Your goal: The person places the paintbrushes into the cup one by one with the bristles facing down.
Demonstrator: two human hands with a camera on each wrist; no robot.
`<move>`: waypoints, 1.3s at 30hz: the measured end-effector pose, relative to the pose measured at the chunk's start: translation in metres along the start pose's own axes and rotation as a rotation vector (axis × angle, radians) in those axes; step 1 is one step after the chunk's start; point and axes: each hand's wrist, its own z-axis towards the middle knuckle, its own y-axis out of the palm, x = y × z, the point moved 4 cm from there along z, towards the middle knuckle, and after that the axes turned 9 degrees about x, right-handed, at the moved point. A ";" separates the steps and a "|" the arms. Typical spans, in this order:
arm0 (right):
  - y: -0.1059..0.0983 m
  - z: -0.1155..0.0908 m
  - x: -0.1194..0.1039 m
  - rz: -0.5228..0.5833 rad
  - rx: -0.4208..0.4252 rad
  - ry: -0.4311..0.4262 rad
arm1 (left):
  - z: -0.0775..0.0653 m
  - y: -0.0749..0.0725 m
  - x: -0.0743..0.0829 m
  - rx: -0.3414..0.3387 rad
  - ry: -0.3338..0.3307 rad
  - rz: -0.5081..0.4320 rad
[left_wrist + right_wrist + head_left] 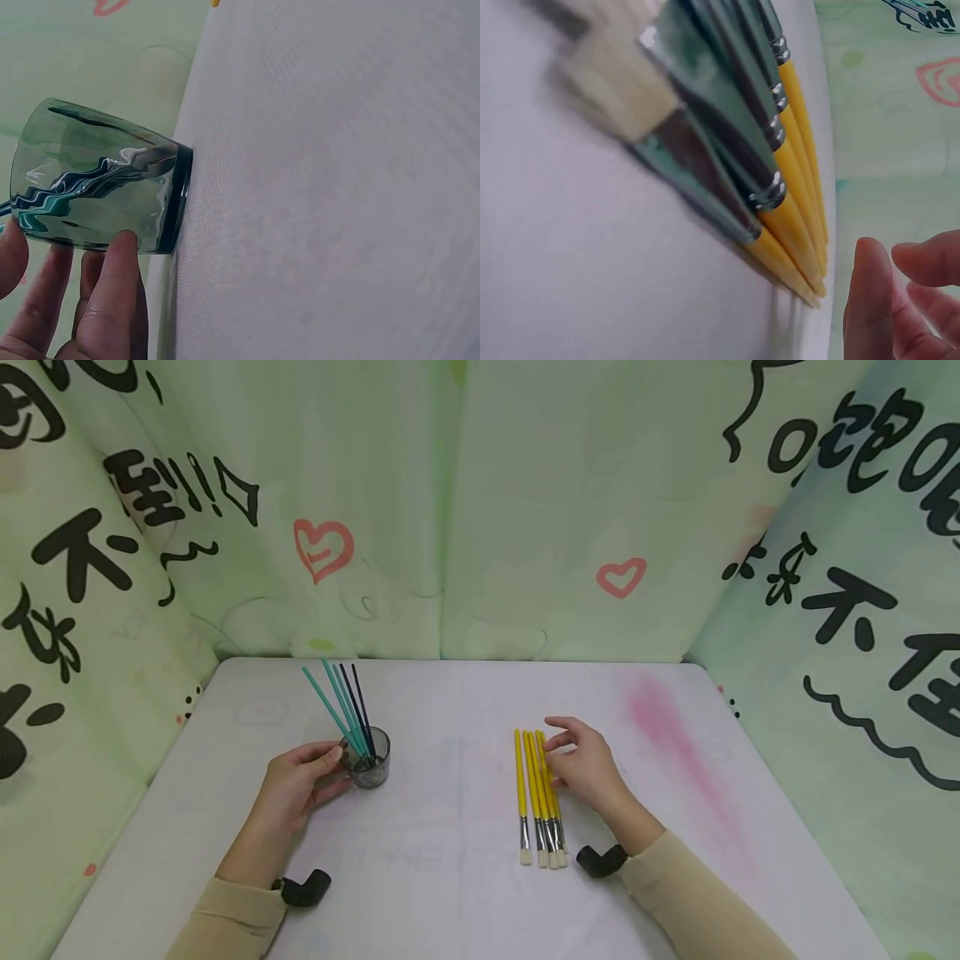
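A smoky, see-through glass (378, 777) stands upright on the table, with several thin teal (324, 700) and dark (362, 702) sticks leaning in it. My left hand (296, 785) is at the glass's left side; in the left wrist view its fingertips meet the wall of the glass (97, 150) without wrapping round it, the thumb near the rim. Several flat paintbrushes (530, 777) with yellow handles lie side by side, pale bristles towards me. Over their right edge hovers my right hand (588, 764), fingers loosely bent. In the right wrist view nothing sits between its thumb and forefinger.
A white cloth covers the table (450, 877), and a pink stain (675, 735) marks its right side. Pale green curtains (450, 510) with black writing and red hearts hang behind and on both sides. Each wrist wears a black camera mount (303, 891).
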 end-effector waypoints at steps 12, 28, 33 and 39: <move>0.002 0.000 0.013 -0.143 0.010 0.067 | -0.002 0.000 0.001 -0.007 0.003 -0.010; 0.007 0.008 0.013 -0.318 -0.002 0.042 | 0.000 0.001 0.001 -0.017 0.001 -0.041; 0.008 0.011 0.010 -0.407 0.014 0.007 | 0.000 0.001 0.001 -0.018 0.002 -0.044; 0.010 0.013 0.007 -0.493 0.016 -0.025 | 0.000 0.001 0.001 -0.014 -0.002 -0.040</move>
